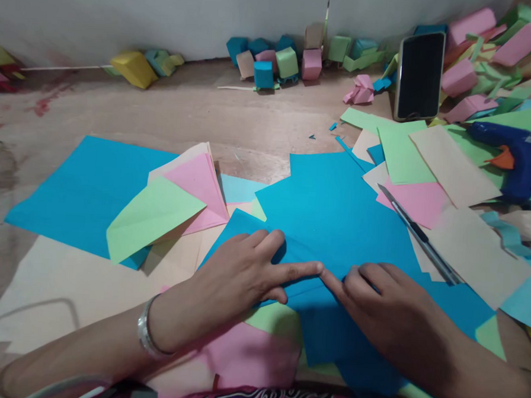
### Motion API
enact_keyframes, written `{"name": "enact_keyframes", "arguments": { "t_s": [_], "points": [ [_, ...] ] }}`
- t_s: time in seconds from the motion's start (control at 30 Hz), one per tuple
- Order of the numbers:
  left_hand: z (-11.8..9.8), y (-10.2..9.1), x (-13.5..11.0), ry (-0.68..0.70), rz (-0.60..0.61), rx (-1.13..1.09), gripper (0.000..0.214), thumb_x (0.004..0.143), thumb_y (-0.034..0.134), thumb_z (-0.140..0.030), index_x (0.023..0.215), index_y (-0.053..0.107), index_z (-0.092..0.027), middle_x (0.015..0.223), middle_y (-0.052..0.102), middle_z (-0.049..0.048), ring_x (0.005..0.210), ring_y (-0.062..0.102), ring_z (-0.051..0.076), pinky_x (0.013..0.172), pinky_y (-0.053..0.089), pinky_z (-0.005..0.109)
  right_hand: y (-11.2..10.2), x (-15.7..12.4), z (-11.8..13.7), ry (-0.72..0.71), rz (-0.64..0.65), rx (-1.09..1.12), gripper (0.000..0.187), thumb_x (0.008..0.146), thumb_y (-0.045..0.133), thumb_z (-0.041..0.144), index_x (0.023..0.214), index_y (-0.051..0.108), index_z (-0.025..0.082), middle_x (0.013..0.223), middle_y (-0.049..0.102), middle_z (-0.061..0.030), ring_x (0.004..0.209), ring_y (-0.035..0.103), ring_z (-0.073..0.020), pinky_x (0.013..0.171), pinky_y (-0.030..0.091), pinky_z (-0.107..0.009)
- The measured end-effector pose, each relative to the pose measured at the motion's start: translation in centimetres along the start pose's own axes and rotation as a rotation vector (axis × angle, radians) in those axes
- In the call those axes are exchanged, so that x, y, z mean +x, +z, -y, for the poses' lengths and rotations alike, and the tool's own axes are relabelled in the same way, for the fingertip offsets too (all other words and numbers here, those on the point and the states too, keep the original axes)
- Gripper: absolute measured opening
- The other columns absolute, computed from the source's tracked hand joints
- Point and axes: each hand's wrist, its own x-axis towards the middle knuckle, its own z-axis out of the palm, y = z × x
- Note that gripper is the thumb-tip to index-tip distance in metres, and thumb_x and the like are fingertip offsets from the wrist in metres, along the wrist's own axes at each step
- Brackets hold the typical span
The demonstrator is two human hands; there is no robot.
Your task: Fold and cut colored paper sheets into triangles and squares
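Observation:
A folded piece of blue paper (232, 233) lies under my left hand (244, 269). Its index finger is stretched out along the paper, the thumb apart from it and the other fingers bent. From the right, my right hand (380, 294) reaches in with its index finger extended and the remaining fingers curled; its thumb is hidden. Both index fingertips meet on the blue paper and press down on it. Neither hand grips anything. Larger blue sheets (336, 208) are spread underneath. To the right of them rests a box cutter (417, 231), on top of paper pieces.
A phone (419, 76) stands upright at the back right. A blue glue gun (514, 155) lies at the right edge. Small folded paper boxes (264, 74) line the wall. Green and pink sheets (158, 214) and another blue sheet (79, 195) lie to the left.

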Motion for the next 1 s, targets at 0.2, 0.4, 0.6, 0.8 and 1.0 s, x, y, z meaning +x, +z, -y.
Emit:
{"name": "enact_keyframes", "arguments": {
  "t_s": [0.2,0.4,0.6,0.8,1.0],
  "points": [
    [-0.3,-0.1,-0.6,0.078,-0.035,0.1,0.054,0.099,0.043,-0.049,0.147,0.02,-0.055,0.1,0.047,0.0035,0.073,0.037,0.018,0.064,0.025,0.031,0.2,0.4,-0.1,0.013,-0.021,0.033,0.04,0.082,0.054,0.009,0.12,0.066,0.012,0.074,0.057,-0.0047,0.069,0.044,-0.021,0.06,0.028,-0.036],
    [-0.8,-0.6,-1.3,0.065,0.019,-0.032,0.049,0.096,0.053,-0.043,0.142,0.038,-0.048,0.09,0.047,0.0016,0.077,0.039,0.018,0.068,0.025,0.032,0.2,0.2,-0.4,0.018,-0.002,0.081,0.042,0.084,0.052,0.005,0.124,0.062,0.012,0.076,0.058,-0.0034,0.069,0.045,-0.0206,0.06,0.026,-0.036],
    [-1.6,-0.5,-5.5,-0.05,-0.06,-0.078,0.045,0.094,0.059,-0.039,0.137,0.048,-0.04,0.093,0.053,0.0019,0.078,0.04,0.019,0.073,0.027,0.033,0.3,0.0,-0.7,-0.017,-0.002,0.066,0.046,0.084,0.051,0.005,0.129,0.056,0.012,0.076,0.057,-0.0029,0.068,0.046,-0.0208,0.059,0.027,-0.035],
    [-3.2,0.4,-9.5,-0.199,-0.116,-0.025,0.034,0.096,0.053,-0.043,0.129,0.056,-0.036,0.101,0.061,0.0019,0.086,0.047,0.019,0.081,0.03,0.036,0.7,-0.5,-0.9,-0.06,0.024,0.016,0.059,0.076,0.048,-0.003,0.133,0.05,0.012,0.079,0.056,-0.0043,0.072,0.046,-0.0217,0.061,0.029,-0.035],
    [-4.3,0.7,-12.1,-0.297,-0.128,0.013,0.032,0.098,0.049,-0.045,0.128,0.057,-0.036,0.097,0.063,0.0012,0.085,0.05,0.019,0.082,0.03,0.036,0.5,-0.6,-0.9,-0.12,-0.012,-0.039,0.051,0.083,0.045,0.0,0.132,0.051,0.01,0.078,0.055,-0.006,0.072,0.046,-0.0221,0.062,0.03,-0.036]
  ]
}}
